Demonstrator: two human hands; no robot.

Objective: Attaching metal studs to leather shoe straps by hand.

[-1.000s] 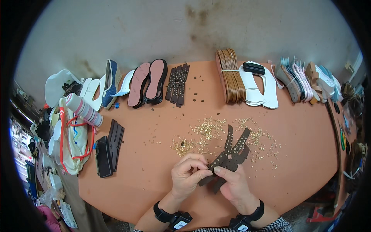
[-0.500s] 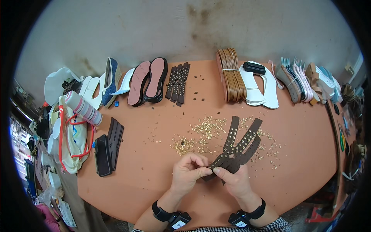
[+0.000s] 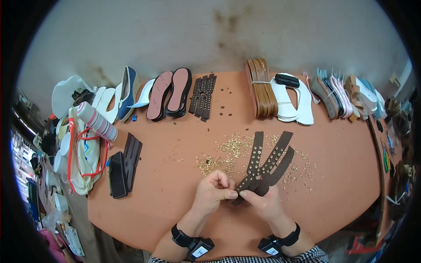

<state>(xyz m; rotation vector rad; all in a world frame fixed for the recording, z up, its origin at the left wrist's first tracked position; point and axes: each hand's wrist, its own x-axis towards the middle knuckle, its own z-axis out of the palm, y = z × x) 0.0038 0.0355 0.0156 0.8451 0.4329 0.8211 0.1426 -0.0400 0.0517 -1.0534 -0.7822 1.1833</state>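
Observation:
Close to the table's near side I hold a dark brown sandal upper [image 3: 265, 165] made of crossing straps dotted with gold studs. My right hand [image 3: 266, 206] is closed around its lower part, thumb on top; the fingers beneath are hidden. At the upper's lower left edge, the thumb and forefinger of my left hand [image 3: 211, 193] are pinched together. Whether a stud sits in that pinch is too small to tell. The free strap ends point away from me. Loose gold studs [image 3: 234, 145] lie scattered beyond my hands and under the straps.
Studded uppers [image 3: 202, 97], pink-topped soles [image 3: 180, 91] and a blue shoe [image 3: 126, 93] line the back. A banded brown stack [image 3: 262, 94] stands beside white cutouts [image 3: 306, 103]. At left are a phone [image 3: 117, 175], plain brown straps [image 3: 131, 151] and stacked cups [image 3: 98, 122].
The upper has turned slightly, its strap ends swinging a little left. Both hands keep nearly the same place and grip. The whole view has shifted slightly.

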